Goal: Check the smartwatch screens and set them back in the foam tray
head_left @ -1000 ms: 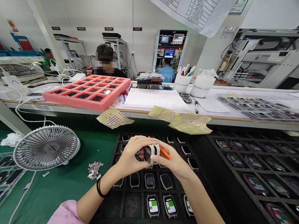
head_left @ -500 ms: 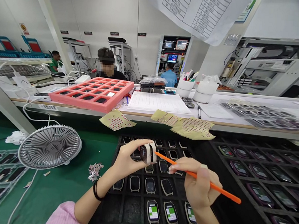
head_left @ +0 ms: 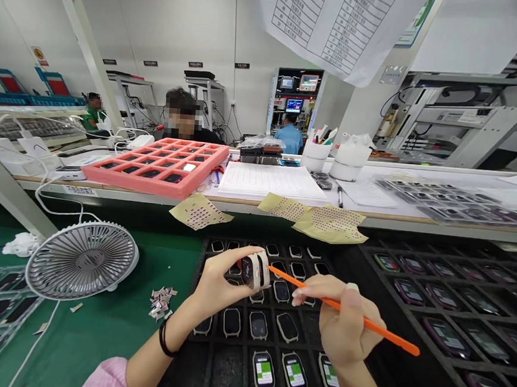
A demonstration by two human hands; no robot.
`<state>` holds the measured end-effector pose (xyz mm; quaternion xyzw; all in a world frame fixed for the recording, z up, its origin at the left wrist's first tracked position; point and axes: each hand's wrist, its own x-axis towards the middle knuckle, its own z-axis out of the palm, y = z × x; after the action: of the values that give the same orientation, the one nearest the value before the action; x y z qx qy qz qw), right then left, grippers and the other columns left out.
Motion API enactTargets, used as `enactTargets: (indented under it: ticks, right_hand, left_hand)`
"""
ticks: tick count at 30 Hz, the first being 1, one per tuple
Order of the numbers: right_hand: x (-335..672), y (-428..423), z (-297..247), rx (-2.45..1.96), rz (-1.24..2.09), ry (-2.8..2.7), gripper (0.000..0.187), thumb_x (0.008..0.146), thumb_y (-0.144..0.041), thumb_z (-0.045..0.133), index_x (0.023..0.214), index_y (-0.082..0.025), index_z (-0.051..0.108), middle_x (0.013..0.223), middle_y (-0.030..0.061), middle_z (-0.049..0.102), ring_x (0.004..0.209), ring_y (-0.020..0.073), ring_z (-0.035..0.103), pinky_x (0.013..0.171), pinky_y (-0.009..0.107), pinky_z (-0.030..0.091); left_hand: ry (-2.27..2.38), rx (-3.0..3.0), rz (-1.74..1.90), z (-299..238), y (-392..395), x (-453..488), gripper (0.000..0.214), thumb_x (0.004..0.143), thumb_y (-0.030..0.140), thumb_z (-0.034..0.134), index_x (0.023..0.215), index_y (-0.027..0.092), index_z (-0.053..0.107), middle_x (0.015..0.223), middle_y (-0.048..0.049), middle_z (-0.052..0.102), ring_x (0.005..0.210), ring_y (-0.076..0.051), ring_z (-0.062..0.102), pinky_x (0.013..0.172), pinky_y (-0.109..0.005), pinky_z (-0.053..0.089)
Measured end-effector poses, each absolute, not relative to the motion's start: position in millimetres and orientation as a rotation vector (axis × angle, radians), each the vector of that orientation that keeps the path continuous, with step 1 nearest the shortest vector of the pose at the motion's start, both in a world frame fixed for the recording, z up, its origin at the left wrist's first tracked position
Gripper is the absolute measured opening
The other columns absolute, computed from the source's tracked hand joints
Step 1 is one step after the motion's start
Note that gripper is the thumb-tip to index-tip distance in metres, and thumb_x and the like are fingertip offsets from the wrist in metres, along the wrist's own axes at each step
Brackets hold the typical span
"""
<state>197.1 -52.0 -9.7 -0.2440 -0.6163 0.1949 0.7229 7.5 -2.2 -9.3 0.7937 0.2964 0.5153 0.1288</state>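
Left hand (head_left: 226, 286): fingers and thumb pressed together, pinching a watch (head_left: 255, 271). The watch is held on its side, dark screen toward the left and pale case toward the right, above the near-center of the black tray (head_left: 226, 370), not resting on it.

Right hand (head_left: 342, 322): fingers curled, pinching an orange stick (head_left: 391, 330) between thumb and fingers. The stick runs across the hand, its far end out over the tray's right side; its tip sits at the watch's right edge, touching or just beside it. Cannot tell which at this view.

Tray cells hold more watches (head_left: 258, 324), dark-faced toward the far side; those along the near row show green-and-white screens (head_left: 263, 373).

Right of the tray: a second tray (head_left: 439, 345) of watches with colored bands.

Left of the tray: a small fan (head_left: 82, 260) and a pile of paper scraps (head_left: 159, 303) on a green mat (head_left: 95, 336).

Beyond the tray: yellow dotted sheets (head_left: 330, 225) at the bench edge — a pink tray (head_left: 152, 176) and a printed form (head_left: 268, 180) on the bench.
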Motion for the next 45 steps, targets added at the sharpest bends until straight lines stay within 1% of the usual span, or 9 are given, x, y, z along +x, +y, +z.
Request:
enactTargets:
  ticks: [5,9,13,16,19,24,31,36,45]
  right_hand:
    - [194.7,-54.3,-8.1,-0.560,0.409,-1.338,0.041,0.095,-0.017,0.035,0.083,-0.019,0.074,0.064,0.0038,0.069,0.057,0.0170,0.062,0.052,0.034,0.048]
    - [194.3,-55.9,-5.4,-0.546,0.422,-1.355,0.044,0.096,-0.019,0.032,0.081,-0.019,0.074,0.063,0.0036,0.069,0.056,0.0173,0.063,0.053,0.034,0.048]
    - [192.6,-58.5,-4.2,-0.511,0.457,-1.424,0.044,0.096,-0.019,0.031,0.086,-0.019,0.073,0.066,0.0042,0.070,0.061,0.0186,0.064,0.055,0.035,0.049]
    - [191.2,-59.7,-4.2,-0.529,0.457,-1.427,0.043,0.097,-0.019,0.031,0.087,-0.021,0.073,0.066,0.0039,0.070,0.062,0.0186,0.064,0.056,0.036,0.050]
    - [190.2,-59.6,-4.3,-0.535,0.452,-1.428,0.043,0.096,-0.020,0.031,0.085,-0.021,0.073,0.065,0.0039,0.070,0.059,0.0189,0.064,0.054,0.036,0.050]
    - [189.9,-59.8,-5.5,-0.555,0.456,-1.455,0.045,0.096,-0.023,0.031,0.079,-0.019,0.073,0.062,0.0058,0.069,0.055,0.0203,0.064,0.050,0.036,0.050]
    - [193.0,-60.3,-7.9,-0.541,0.418,-1.400,0.046,0.097,-0.023,0.030,0.081,-0.022,0.073,0.063,0.0041,0.069,0.055,0.0188,0.063,0.050,0.036,0.049]
    - [192.1,-58.8,-7.9,-0.639,0.344,-1.398,0.048,0.096,-0.026,0.030,0.073,-0.019,0.071,0.058,0.0052,0.067,0.051,0.0200,0.063,0.047,0.037,0.050]
    - [189.9,-60.1,-6.2,-0.653,0.331,-1.390,0.047,0.096,-0.028,0.031,0.072,-0.020,0.070,0.056,0.0046,0.066,0.049,0.0189,0.062,0.046,0.036,0.049]
  left_hand:
    - [0.845,2.328,1.513,-8.5,-3.7,8.3,0.048,0.066,0.021,0.079,0.111,0.017,0.062,0.104,-0.0071,0.073,0.092,-0.021,0.070,0.084,-0.028,0.055]
    - [0.838,2.328,1.495,-7.3,-4.3,8.7,0.048,0.066,0.017,0.078,0.111,0.017,0.062,0.104,-0.0069,0.073,0.092,-0.020,0.070,0.083,-0.027,0.055]
    - [0.827,2.336,1.475,-6.0,-4.7,8.4,0.044,0.067,0.013,0.074,0.110,0.018,0.063,0.104,-0.0067,0.073,0.090,-0.021,0.070,0.079,-0.028,0.056]
    - [0.842,2.330,1.470,-5.5,-4.9,8.6,0.043,0.067,0.014,0.074,0.109,0.019,0.063,0.103,-0.0067,0.073,0.089,-0.021,0.070,0.079,-0.030,0.056]
    - [0.847,2.336,1.469,-5.6,-5.4,9.5,0.043,0.067,0.014,0.073,0.109,0.019,0.063,0.103,-0.0065,0.073,0.088,-0.021,0.070,0.078,-0.030,0.056]
    - [0.821,2.374,1.435,-7.0,-6.8,10.5,0.044,0.069,0.010,0.066,0.112,0.019,0.062,0.103,-0.0061,0.073,0.089,-0.021,0.069,0.079,-0.031,0.055]
    - [0.826,2.357,1.439,-9.4,-4.4,9.3,0.048,0.067,0.014,0.075,0.113,0.019,0.061,0.105,-0.0066,0.072,0.091,-0.021,0.069,0.080,-0.030,0.055]
    - [0.846,2.359,1.424,-8.8,-4.9,9.3,0.045,0.069,0.016,0.073,0.113,0.020,0.062,0.104,-0.0069,0.072,0.091,-0.022,0.069,0.080,-0.031,0.055]
    - [0.860,2.363,1.424,-7.9,-5.2,10.1,0.044,0.070,0.017,0.072,0.113,0.020,0.062,0.103,-0.0067,0.073,0.090,-0.022,0.069,0.079,-0.030,0.055]
